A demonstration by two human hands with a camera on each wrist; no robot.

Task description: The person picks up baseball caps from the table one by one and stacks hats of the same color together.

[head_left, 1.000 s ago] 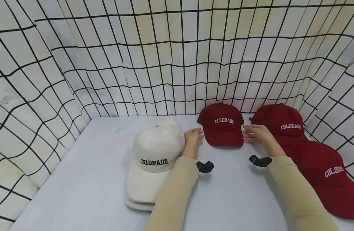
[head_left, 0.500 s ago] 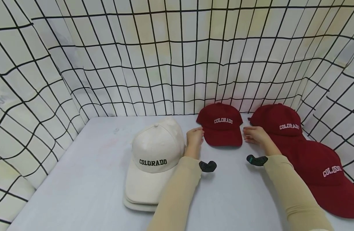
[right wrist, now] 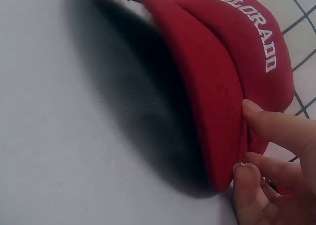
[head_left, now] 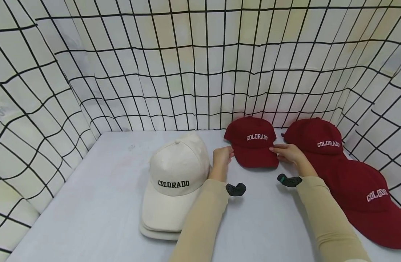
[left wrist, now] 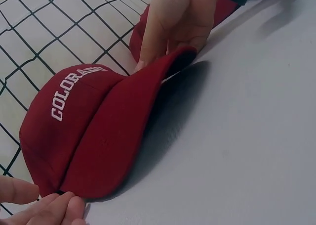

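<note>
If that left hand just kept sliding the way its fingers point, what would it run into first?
The left hand points right, already pinching the brim of the middle red cap. Going on, it would likely push that cap toward the right hand on the brim's other side, though depth is unclear.

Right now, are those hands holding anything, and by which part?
Yes: both hands pinch the middle red cap by its brim, the left hand at one side edge, the right hand at the other.
</note>
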